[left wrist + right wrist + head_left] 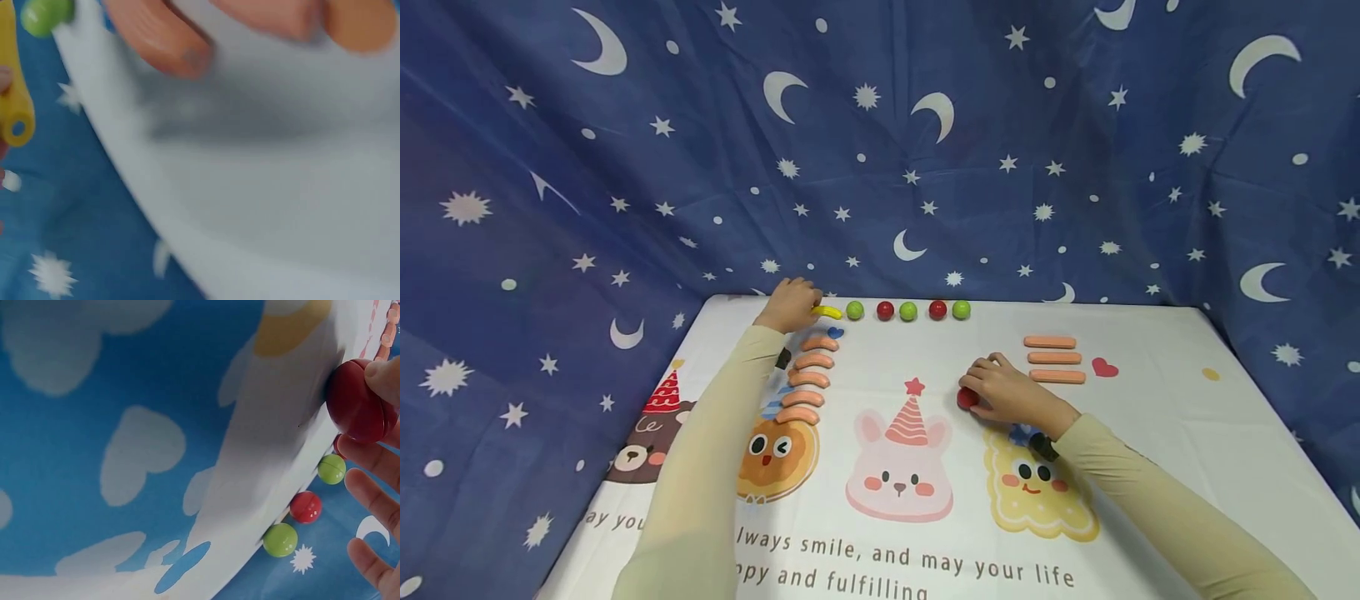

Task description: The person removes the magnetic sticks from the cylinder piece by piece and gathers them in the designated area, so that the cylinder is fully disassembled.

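Observation:
At the back left of the table, my left hand grips a yellow banana-shaped toy. The left wrist view shows a round hole in one end of this yellow toy. Its tip lies close beside the green ball that starts a row along the back edge. Right of the middle, my right hand holds a red ball close over the white cloth. Thumb and fingers pinch this seamed red ball in the right wrist view, while the other fingers spread loosely.
Beyond the first green ball, red and green balls alternate along the back edge. Several toy sausages form a column near my left forearm. Three more sausages lie right of my right hand. A blue star-patterned curtain hangs behind.

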A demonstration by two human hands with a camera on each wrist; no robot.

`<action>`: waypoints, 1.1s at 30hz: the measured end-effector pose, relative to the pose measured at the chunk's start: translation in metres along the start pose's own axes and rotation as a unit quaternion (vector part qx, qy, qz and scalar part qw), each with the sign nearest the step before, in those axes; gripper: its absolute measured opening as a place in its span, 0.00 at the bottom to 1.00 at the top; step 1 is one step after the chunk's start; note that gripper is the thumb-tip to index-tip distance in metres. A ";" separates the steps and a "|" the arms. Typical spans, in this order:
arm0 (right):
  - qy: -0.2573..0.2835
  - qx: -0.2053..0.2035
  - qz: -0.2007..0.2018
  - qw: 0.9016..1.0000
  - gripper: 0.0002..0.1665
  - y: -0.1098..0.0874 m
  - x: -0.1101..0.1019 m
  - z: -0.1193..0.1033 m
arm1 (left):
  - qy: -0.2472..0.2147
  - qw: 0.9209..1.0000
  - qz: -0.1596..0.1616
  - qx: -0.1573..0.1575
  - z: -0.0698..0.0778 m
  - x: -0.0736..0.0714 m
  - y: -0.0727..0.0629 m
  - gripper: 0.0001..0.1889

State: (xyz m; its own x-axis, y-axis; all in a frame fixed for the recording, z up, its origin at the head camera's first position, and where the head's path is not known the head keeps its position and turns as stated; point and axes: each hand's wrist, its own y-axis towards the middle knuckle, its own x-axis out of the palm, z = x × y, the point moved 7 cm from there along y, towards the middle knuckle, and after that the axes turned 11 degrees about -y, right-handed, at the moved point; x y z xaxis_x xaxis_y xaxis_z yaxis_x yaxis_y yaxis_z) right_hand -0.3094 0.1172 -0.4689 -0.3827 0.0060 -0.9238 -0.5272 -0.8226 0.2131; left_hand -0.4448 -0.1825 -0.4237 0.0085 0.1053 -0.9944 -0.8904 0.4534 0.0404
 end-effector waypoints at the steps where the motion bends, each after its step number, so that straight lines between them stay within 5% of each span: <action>1: 0.000 0.001 -0.002 1.000 0.23 0.000 0.000 0.000 | 0.001 1.000 -0.005 -0.010 -0.006 0.003 0.000 0.07; 7: 0.000 0.002 0.002 1.000 0.22 0.000 -0.001 0.000 | 0.006 0.999 -0.014 -0.039 -0.024 0.022 -0.002 0.10; 20: 0.001 0.004 -0.005 1.000 0.23 0.000 0.000 0.001 | 0.014 0.999 -0.028 -0.028 -0.020 0.043 0.001 0.05; 29: 0.003 0.005 -0.001 1.000 0.23 0.000 0.001 0.001 | 0.000 0.997 -0.055 -0.045 -0.024 0.049 -0.002 0.09; 33: 0.004 0.005 -0.004 1.000 0.23 0.000 0.000 0.001 | -0.009 0.998 -0.036 -0.050 -0.020 0.041 -0.006 0.13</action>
State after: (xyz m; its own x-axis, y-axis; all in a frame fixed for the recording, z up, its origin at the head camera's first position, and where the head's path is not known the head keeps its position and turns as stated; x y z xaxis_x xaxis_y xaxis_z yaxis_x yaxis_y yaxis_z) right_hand -0.3102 0.1177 -0.4689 -0.3729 0.0076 -0.9279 -0.5377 -0.8167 0.2094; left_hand -0.4482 -0.1986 -0.4669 0.0808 0.0914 -0.9925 -0.9283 0.3696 -0.0415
